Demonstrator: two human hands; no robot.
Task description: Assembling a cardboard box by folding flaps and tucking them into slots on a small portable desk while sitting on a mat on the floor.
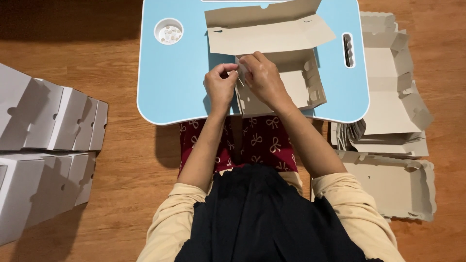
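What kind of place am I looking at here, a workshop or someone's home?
Most likely a home room, with the person seated on a wooden floor at a small blue lap table. Folded white boxes are lined up on one side, flat cardboard blanks stacked on the other.

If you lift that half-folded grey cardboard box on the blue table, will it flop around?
Probably a bit. The half-folded grey cardboard box is thin sheet, and its long lid flap stands open and unsupported, so it would likely wobble. It looks light for its size, being empty. The left hand and right hand pinch one corner, which suggests it bends easily.
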